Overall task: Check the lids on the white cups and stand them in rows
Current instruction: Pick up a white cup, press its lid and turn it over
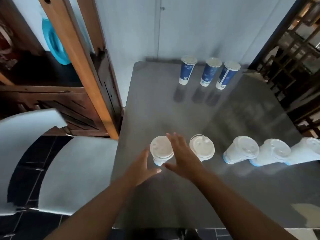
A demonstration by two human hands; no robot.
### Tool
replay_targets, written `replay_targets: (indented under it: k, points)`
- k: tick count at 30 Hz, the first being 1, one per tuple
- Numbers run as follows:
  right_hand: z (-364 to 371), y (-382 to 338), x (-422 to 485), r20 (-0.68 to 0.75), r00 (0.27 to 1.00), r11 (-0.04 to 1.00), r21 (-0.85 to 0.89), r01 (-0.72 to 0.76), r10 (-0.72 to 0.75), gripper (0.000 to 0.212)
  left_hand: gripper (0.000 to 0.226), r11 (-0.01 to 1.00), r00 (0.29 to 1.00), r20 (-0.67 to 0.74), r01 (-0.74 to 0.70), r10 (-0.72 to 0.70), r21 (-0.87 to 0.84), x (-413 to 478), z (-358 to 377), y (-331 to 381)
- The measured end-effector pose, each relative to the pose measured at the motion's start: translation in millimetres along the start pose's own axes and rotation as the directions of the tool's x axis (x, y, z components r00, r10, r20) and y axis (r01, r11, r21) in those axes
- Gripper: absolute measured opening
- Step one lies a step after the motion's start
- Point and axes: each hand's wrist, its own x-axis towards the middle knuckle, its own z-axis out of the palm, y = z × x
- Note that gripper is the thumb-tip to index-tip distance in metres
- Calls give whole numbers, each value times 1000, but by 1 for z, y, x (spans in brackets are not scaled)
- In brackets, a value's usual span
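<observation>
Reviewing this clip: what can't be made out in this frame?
- Head view: rightmost white cup is cut off by the frame's right edge.
- Head view: blur hides whether left hand or right hand touches the leftmost white cup.
- Head view: print on blue cups is too small to read.

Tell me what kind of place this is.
Probably a small drinks shop or café: lidded white takeaway cups and three sealed blue paper cups stand on a grey metal table, with a metal chair beside it.
</observation>
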Motion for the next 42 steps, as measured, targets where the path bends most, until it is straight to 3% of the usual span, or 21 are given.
replay_targets:
  k: [4, 7, 13, 18, 23, 28, 34, 37, 42]
  points:
    - [11, 10, 12, 38, 999, 999, -25, -23, 24, 108, 91, 995, 997, -82, -17, 9, -99, 9, 7, 4]
    - [18, 13, 17, 31, 999, 1000, 22, 5, -6, 94, 84, 985, 995, -99, 13, -30, -171, 13, 11, 8]
    - [13, 17, 21, 30, 1000, 994, 107, -9, 6, 79, 76, 971, 997, -61, 40, -56, -234, 17, 10, 11]
    - [-7, 17, 25, 45, 997, 955, 287, -74, 64, 69, 64, 948, 995, 15, 103, -103, -300, 13, 6, 21]
    - [-19, 11, 26, 107, 971, 786, 571, -237, 214, 55, 65, 939, 994, 35, 106, -100, -326, 5, -4, 35]
    - [-16, 4, 24, 236, 908, 572, 714, -404, 348, 51, 63, 943, 994, 84, 94, -70, -320, -8, -15, 32]
    - [-8, -3, 19, 374, 868, 291, 834, -469, 327, 31, 59, 933, 990, 117, 115, -79, -341, -15, -21, 24]
    - [-6, -6, 19, 394, 859, 237, 845, -479, 328, 27, 57, 929, 989, 118, 125, -88, -349, -18, -21, 23]
    - [-4, -6, 20, 397, 854, 232, 844, -484, 337, 29, 44, 930, 990, 110, 118, -84, -349, -20, -19, 21]
